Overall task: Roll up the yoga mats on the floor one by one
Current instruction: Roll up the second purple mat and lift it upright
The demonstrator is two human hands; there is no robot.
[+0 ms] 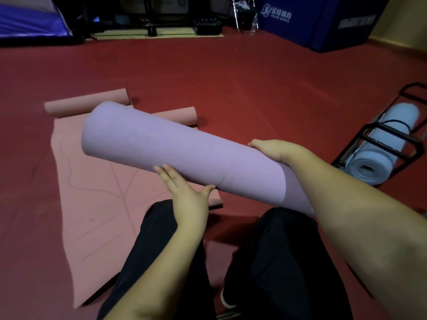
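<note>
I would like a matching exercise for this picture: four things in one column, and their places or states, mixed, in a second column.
Things:
1. purple mat
2. pink mat
3. light blue mat
4. blue padded block

Places or states:
A. rolled, lying in the black rack
B. standing at the far edge of the floor
C. spread flat on the red floor, far end curled
D. rolled, held up by both hands

Pairs: 1-D, 2-C, 3-A, 4-B

a red floor fills most of the frame. at the upper right stands a blue padded block with white lettering. a black metal rack sits at the right edge. dark gym equipment lines the top centre, and blue-purple fabric shows at the upper left.
</note>
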